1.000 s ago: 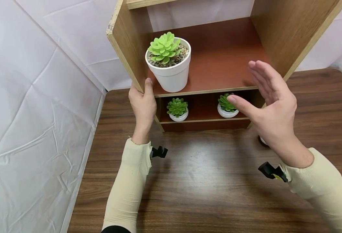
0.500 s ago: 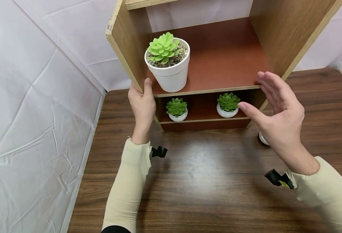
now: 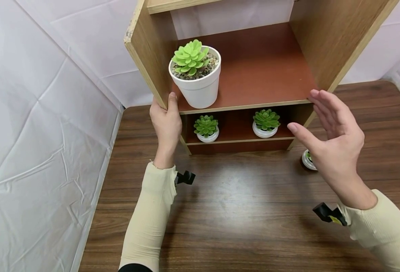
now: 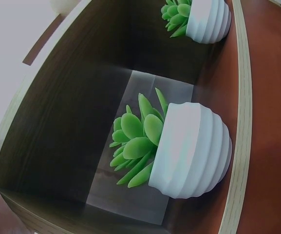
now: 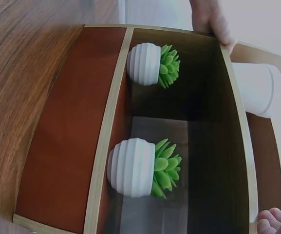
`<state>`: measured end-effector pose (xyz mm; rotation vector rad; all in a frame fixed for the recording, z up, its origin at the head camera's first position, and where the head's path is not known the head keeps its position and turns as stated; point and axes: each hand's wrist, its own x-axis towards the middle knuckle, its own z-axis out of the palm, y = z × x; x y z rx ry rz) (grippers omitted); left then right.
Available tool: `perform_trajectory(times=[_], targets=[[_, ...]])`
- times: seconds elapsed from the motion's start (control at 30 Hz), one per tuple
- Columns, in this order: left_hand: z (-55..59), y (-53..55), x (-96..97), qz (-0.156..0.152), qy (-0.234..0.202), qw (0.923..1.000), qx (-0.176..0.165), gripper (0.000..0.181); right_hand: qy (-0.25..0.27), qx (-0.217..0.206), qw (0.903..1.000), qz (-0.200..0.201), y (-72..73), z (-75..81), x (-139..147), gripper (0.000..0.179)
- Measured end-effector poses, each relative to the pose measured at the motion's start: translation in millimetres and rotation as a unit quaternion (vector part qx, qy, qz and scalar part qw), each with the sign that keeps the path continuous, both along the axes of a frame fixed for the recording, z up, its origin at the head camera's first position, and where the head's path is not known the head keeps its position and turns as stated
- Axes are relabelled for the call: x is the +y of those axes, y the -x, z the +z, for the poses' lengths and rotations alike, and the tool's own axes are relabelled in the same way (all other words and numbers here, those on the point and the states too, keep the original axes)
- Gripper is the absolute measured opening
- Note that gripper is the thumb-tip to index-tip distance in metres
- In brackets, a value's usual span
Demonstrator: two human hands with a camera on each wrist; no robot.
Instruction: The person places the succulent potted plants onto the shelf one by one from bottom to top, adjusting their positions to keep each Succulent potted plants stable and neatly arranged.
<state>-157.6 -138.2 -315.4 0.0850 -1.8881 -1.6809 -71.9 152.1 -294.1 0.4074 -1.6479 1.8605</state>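
A wooden shelf unit (image 3: 261, 68) with reddish-brown boards stands on the table. My left hand (image 3: 167, 124) grips its left side panel, thumb along the front edge and fingers behind. My right hand (image 3: 339, 143) is spread at the right side, fingertips right at the board's right front corner, thumb apart and nothing held. On the upper board, close to my left hand, stands a large white pot (image 3: 200, 92) with a light-green succulent. Below it sit two small succulents in ribbed white pots, the left pot (image 4: 191, 151) and the right pot (image 5: 132, 168).
Another small white-potted succulent (image 3: 308, 160) stands on the dark wood table (image 3: 234, 211), partly hidden by my right hand. White sheeting (image 3: 50, 113) hangs along the left side and behind the shelf. A higher board (image 3: 176, 5) crosses the top.
My right hand has moved right and toward me, uncovering the right small succulent and more of the one on the table. My left hand has kept its place on the panel.
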Motion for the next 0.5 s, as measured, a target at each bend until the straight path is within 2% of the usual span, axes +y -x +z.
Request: perform_trajectory(times=[0.27, 0.5], targets=[[-0.5, 0.5, 0.0, -0.006, -0.004, 1.0000, 0.003, 0.029, 0.044, 0.023, 0.9987, 0.008, -3.4, -3.1, 6, 0.058], [-0.6, 0.5, 0.1, -0.008, -0.004, 0.9999, 0.006, 0.028, 0.049, 0.029, 0.9984, -0.006, -6.5, -5.7, 11, 0.058]])
